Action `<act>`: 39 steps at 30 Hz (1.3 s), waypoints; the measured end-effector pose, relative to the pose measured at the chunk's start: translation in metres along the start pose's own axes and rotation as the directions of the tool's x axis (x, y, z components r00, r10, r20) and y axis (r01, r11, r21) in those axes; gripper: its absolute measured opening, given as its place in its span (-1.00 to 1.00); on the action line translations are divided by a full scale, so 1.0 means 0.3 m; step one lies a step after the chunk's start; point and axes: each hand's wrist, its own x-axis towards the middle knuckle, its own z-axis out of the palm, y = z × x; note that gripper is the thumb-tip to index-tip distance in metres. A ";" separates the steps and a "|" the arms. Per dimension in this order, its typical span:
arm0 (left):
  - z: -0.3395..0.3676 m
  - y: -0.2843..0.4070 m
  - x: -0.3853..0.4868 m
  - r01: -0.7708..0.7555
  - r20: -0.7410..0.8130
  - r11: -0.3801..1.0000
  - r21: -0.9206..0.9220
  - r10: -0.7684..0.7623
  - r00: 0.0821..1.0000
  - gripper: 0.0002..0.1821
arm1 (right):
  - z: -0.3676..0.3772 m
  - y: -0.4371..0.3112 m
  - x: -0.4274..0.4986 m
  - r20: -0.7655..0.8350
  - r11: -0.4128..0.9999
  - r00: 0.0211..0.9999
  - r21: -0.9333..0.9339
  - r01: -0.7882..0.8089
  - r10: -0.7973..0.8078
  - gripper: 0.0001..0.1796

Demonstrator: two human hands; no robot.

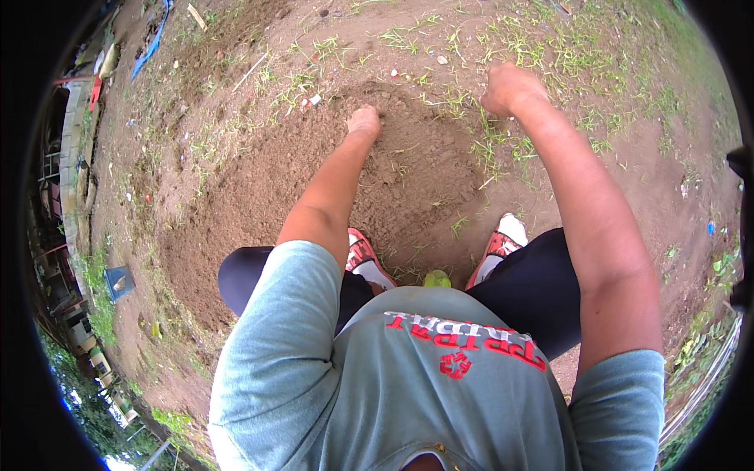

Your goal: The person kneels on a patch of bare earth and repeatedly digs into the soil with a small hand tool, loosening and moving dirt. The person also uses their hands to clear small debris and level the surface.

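My left hand [365,122] is at the upper part of a patch of loose brown soil [330,171], its fingers bent down towards the dirt and hidden by the back of the hand. Beyond the patch's right edge, my right hand [511,88] is curled over ground with grass tufts [486,138]. Whether either hand grips anything cannot be seen. Short green blades lie scattered on the soil.
My feet, in white socks and red patterned sandals [362,253], stand at the soil's near edge. Between them shows a yellow-green object [437,278], partly hidden by my shirt. Bits of litter [312,101], a blue strip [152,47] and a dark blue piece [119,284] lie around. A block wall [72,153] borders the left.
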 end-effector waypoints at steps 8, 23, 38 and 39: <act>-0.242 -0.091 0.019 -0.068 0.032 0.910 -0.409 0.088 0.996 -0.82 | 0.007 0.022 0.025 -0.003 1.000 1.000 -0.014 0.010 -0.010 -0.57; -0.213 -0.157 0.012 -0.185 0.221 0.979 -0.088 0.200 0.954 -0.49 | -0.011 0.000 0.022 0.069 1.000 0.998 -0.010 -0.004 0.004 -0.49; -0.327 -0.239 -0.025 -0.058 0.074 0.885 -0.461 0.104 0.992 -0.50 | 0.009 0.006 0.031 -0.002 1.000 1.000 -0.020 -0.006 0.006 -0.57; -0.321 -0.254 -0.015 -0.017 0.091 0.821 -0.571 0.084 0.992 -0.52 | 0.008 0.006 0.031 0.004 1.000 1.000 -0.014 -0.001 0.001 -0.57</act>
